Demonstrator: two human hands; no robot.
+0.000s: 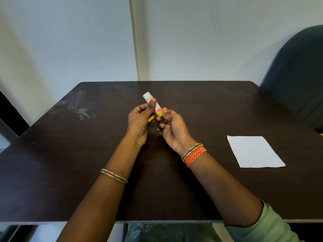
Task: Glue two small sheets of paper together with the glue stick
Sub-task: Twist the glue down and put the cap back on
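A white glue stick (148,97) with yellow and pink markings is held above the middle of the dark table (70,163), tilted with its white end up and to the left. My left hand (139,122) grips its upper part, thumb across the tube. My right hand (172,127) holds its yellow lower end with the fingertips. A small yellow piece (151,118) shows between the two hands; I cannot tell what it is. White paper (254,151) lies flat on the table to the right, apart from both hands. It looks like one sheet; a second one cannot be made out.
A dark padded chair (297,75) stands at the table's far right corner. A white wall rises right behind the table's far edge. Pale scuff marks (76,105) cover the far left of the tabletop.
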